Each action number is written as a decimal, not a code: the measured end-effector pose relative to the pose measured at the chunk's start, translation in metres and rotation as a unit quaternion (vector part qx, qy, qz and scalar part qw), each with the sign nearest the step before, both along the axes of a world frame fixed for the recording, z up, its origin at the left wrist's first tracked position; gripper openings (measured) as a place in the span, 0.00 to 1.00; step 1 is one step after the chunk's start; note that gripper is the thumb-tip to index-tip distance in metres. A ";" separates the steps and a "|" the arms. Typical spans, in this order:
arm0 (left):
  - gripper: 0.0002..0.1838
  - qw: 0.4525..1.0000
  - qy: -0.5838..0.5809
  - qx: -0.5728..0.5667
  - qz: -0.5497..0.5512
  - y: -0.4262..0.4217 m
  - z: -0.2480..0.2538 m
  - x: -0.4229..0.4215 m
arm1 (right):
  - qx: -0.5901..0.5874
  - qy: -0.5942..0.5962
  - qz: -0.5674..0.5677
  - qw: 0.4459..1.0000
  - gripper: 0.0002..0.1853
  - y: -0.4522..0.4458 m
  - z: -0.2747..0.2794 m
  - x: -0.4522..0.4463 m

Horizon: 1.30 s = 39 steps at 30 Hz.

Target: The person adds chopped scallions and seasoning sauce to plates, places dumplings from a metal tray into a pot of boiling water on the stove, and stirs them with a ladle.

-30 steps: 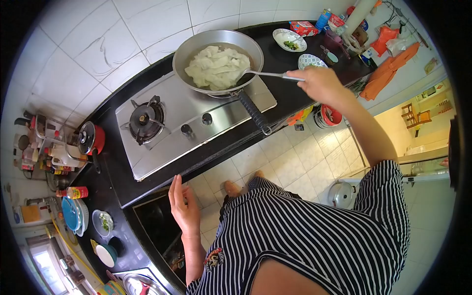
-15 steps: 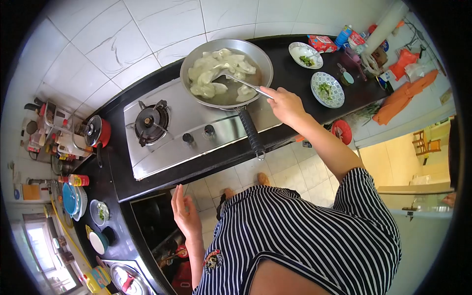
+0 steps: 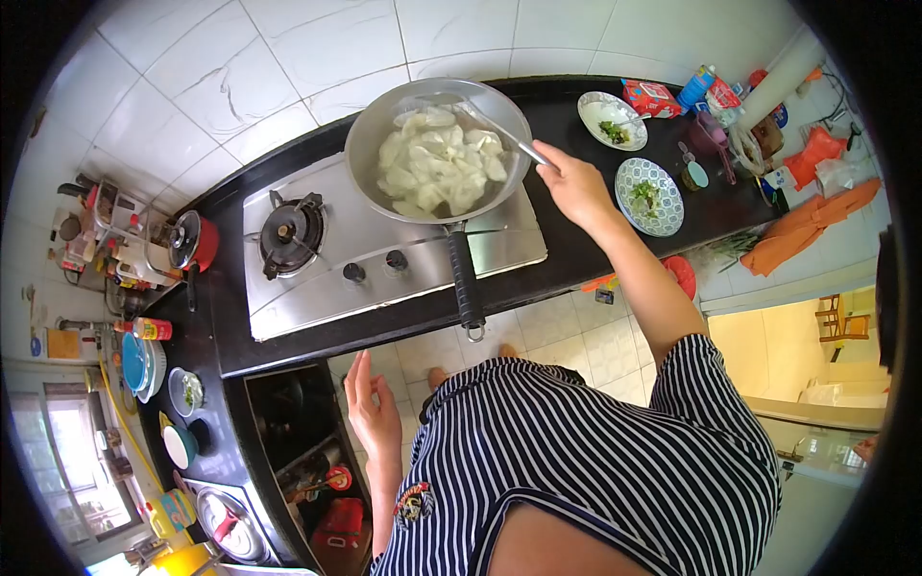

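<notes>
My right hand (image 3: 574,182) is closed around the handle of a metal ladle (image 3: 509,134). The ladle slants down into a wok (image 3: 521,158) at its far right side, and its head is hidden among the food and liquid. Pale dumplings (image 3: 437,158) crowd together in the middle of the wok. The wok sits on the right side of a steel gas stove (image 3: 317,312), its black handle (image 3: 463,278) pointing toward me. My left hand (image 3: 373,408) hangs in front of the counter edge, fingers stretched and holding nothing.
Right of the stove stand a white bowl (image 3: 588,106) and a patterned bowl (image 3: 629,206), both with chopped greens. An unused burner (image 3: 291,233) lies left of the wok. A red pot (image 3: 204,240) stands farther left. Below the counter is an open cabinet (image 3: 279,413).
My right hand has moved the ladle toward the far right side of the wok. The dumplings have bunched into the middle, and the wok's handle has swung slightly left. My left hand stays low.
</notes>
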<state>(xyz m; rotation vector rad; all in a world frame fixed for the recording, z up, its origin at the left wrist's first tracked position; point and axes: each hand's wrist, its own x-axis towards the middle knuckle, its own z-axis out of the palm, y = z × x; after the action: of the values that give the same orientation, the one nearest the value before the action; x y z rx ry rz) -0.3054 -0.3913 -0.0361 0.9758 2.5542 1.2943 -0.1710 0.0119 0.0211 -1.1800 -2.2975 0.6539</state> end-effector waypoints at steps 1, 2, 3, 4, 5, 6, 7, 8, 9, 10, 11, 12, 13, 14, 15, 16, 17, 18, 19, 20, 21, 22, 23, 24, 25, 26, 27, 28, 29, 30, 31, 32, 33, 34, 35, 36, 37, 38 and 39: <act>0.26 1.000 0.007 0.000 -0.005 0.003 -0.001 0.001 | 0.000 -0.018 -0.013 1.000 0.18 0.003 0.009 0.004; 0.26 1.000 0.006 -0.001 -0.005 0.007 0.000 0.003 | 0.009 -0.035 -0.016 0.999 0.19 0.011 0.009 0.008; 0.26 1.000 0.011 -0.005 -0.014 0.010 0.001 0.004 | 0.018 -0.053 -0.020 0.998 0.20 0.020 0.010 0.013; 0.27 1.000 0.016 -0.008 -0.022 0.013 0.003 0.004 | 0.059 -0.071 -0.015 0.996 0.20 0.025 0.011 0.016; 0.27 1.000 0.016 -0.008 -0.022 0.016 0.003 0.004 | 0.059 -0.071 -0.016 0.996 0.20 0.032 0.008 0.018; 0.27 0.999 0.021 -0.002 -0.028 0.018 0.004 0.004 | 0.039 -0.073 -0.006 0.997 0.20 0.036 0.008 0.017; 0.28 0.999 0.025 0.004 -0.033 0.019 0.004 0.005 | 0.018 -0.076 0.004 0.997 0.20 0.037 0.009 0.017; 0.28 0.999 0.025 0.003 -0.033 0.020 0.005 0.005 | -0.052 -0.073 0.019 0.996 0.21 0.037 0.012 0.018; 0.28 0.999 0.018 0.003 -0.034 0.021 0.006 0.006 | -0.052 -0.073 0.019 0.996 0.21 0.033 0.016 0.016; 0.28 0.999 0.010 0.003 -0.036 0.021 0.007 0.007 | -0.110 -0.070 0.039 0.991 0.19 0.029 0.018 0.015; 0.28 0.999 0.010 0.002 -0.037 0.020 0.006 0.007 | -0.168 -0.066 0.059 0.982 0.18 0.026 0.020 0.014; 0.28 0.999 0.005 0.001 -0.036 0.019 0.006 0.007 | -0.200 -0.070 0.064 0.975 0.18 0.022 0.021 0.012; 0.28 0.999 0.000 -0.001 -0.034 0.019 0.005 0.007 | -0.200 -0.071 0.064 0.975 0.18 0.019 0.024 0.010; 0.28 0.999 -0.001 -0.001 -0.034 0.017 0.005 0.007 | -0.277 -0.064 0.058 0.957 0.19 0.014 0.028 0.008; 0.28 0.999 0.000 -0.001 -0.035 0.016 0.005 0.007 | -0.352 -0.056 0.052 0.933 0.21 0.008 0.031 0.005; 0.28 0.999 0.001 0.000 -0.036 0.014 0.004 0.007 | -0.366 -0.050 0.043 0.928 0.20 0.000 0.031 0.002; 0.28 0.999 -0.001 -0.001 -0.036 0.012 0.003 0.006 | -0.366 -0.051 0.043 0.928 0.20 -0.003 0.030 0.000; 0.28 0.999 -0.001 -0.001 -0.037 0.010 0.001 0.005 | -0.388 -0.048 0.057 0.919 0.20 -0.005 0.026 -0.001; 0.28 0.999 -0.002 0.000 -0.039 0.009 0.000 0.004 | -0.409 -0.045 0.070 0.909 0.20 -0.006 0.025 -0.002; 0.28 0.999 -0.002 0.001 -0.038 0.008 -0.003 0.003 | -0.423 -0.034 0.077 0.902 0.20 -0.008 0.023 -0.003; 0.28 0.999 0.001 -0.002 -0.041 0.007 -0.005 0.002 | -0.422 -0.035 0.077 0.902 0.20 -0.013 0.026 -0.004; 0.27 0.999 0.004 -0.004 -0.044 0.006 -0.006 0.001 | -0.417 -0.036 0.079 0.905 0.20 -0.019 0.032 -0.006; 0.27 0.999 0.004 -0.003 -0.044 0.006 -0.004 0.001 | -0.412 -0.037 0.080 0.907 0.20 -0.023 0.034 -0.006; 0.27 0.999 -0.011 0.000 -0.050 0.007 0.001 0.002 | -0.412 -0.037 0.080 0.907 0.20 -0.024 0.034 -0.007; 0.27 0.998 -0.026 0.004 -0.055 0.008 0.004 0.003 | -0.400 -0.033 0.093 0.911 0.19 -0.023 0.032 -0.007; 0.27 0.998 -0.027 0.005 -0.056 0.009 0.006 0.003 | -0.388 -0.029 0.105 0.915 0.19 -0.024 0.031 -0.007; 0.26 0.998 -0.025 0.009 -0.056 0.010 0.008 0.004 | -0.387 -0.029 0.104 0.916 0.19 -0.026 0.033 -0.007; 0.26 0.998 -0.023 0.014 -0.056 0.011 0.008 0.004 | -0.330 -0.045 0.116 0.936 0.19 -0.028 0.037 -0.007; 0.26 0.998 -0.023 0.015 -0.058 0.012 0.008 0.003 | -0.272 -0.061 0.127 0.952 0.19 -0.031 0.041 -0.007; 0.25 0.998 -0.030 0.015 -0.062 0.013 0.008 0.003 | -0.272 -0.061 0.126 0.952 0.19 -0.035 0.043 -0.008; 0.25 0.997 -0.037 0.015 -0.066 0.014 0.008 0.003 | -0.217 -0.068 0.121 0.966 0.18 -0.039 0.046 -0.009; 0.25 0.997 -0.037 0.015 -0.067 0.015 0.009 0.003 | -0.161 -0.075 0.114 0.977 0.18 -0.042 0.049 -0.010; 0.24 0.996 -0.042 0.021 -0.078 0.018 0.012 0.004 | -0.161 -0.075 0.113 0.978 0.18 -0.045 0.052 -0.011; 0.24 0.995 -0.046 0.026 -0.089 0.020 0.013 0.004 | -0.083 -0.094 0.129 0.984 0.17 -0.048 0.056 -0.012; 0.24 0.995 -0.046 0.026 -0.090 0.023 0.012 0.004 | -0.006 -0.112 0.143 0.983 0.17 -0.049 0.058 -0.013; 0.24 0.991 -0.077 0.025 -0.105 0.026 0.010 0.005 | -0.006 -0.112 0.141 0.984 0.17 -0.049 0.055 -0.014; 0.24 0.987 -0.108 0.024 -0.119 0.029 0.007 0.006 | 0.030 -0.108 0.154 0.982 0.17 -0.047 0.049 -0.014; 0.23 0.971 -0.199 0.033 -0.126 0.034 0.002 0.007 | 0.066 -0.104 0.167 0.978 0.17 -0.046 0.046 -0.013; 0.23 0.971 -0.199 0.033 -0.128 0.041 0.006 0.010 | 0.066 -0.105 0.165 0.978 0.17 -0.047 0.048 -0.010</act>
<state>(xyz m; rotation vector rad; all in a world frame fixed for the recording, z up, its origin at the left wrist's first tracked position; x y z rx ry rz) -0.2950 -0.3501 -0.0300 0.9087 2.0277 1.3458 -0.1814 -0.0353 0.0688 -0.8470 -2.7028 0.5000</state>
